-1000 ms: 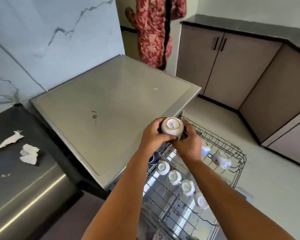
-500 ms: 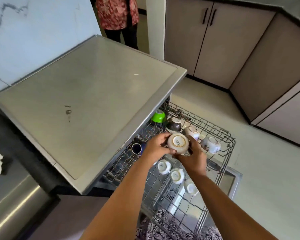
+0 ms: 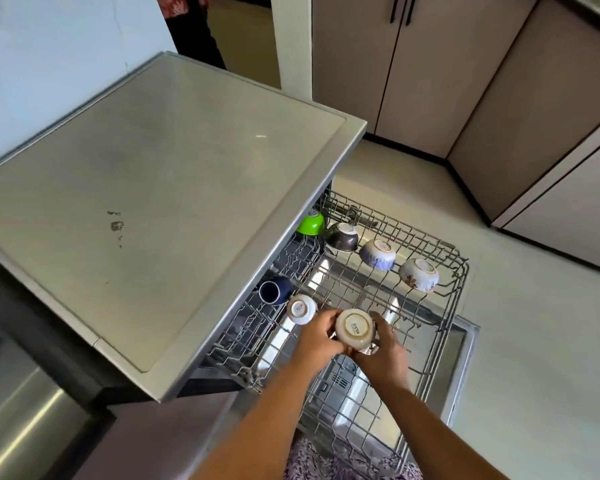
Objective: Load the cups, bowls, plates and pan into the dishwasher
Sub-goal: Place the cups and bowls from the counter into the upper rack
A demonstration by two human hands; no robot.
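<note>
White, foot-up cup (image 3: 355,329) sits clamped between the curled fingers of both left hand (image 3: 321,336) and right hand (image 3: 385,348), directly above the wire rack (image 3: 459,271), just beside another upturned cup (image 3: 301,309).

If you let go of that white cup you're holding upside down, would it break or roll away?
It looks ceramic, glazed and stiff, so the white cup would probably chip or crack if dropped on the wire rack. Its round sides suggest it might roll on a flat surface, though the rack's wires would likely catch it. The glaze may be slippery, which may be why both the left hand and right hand hold it.
</note>
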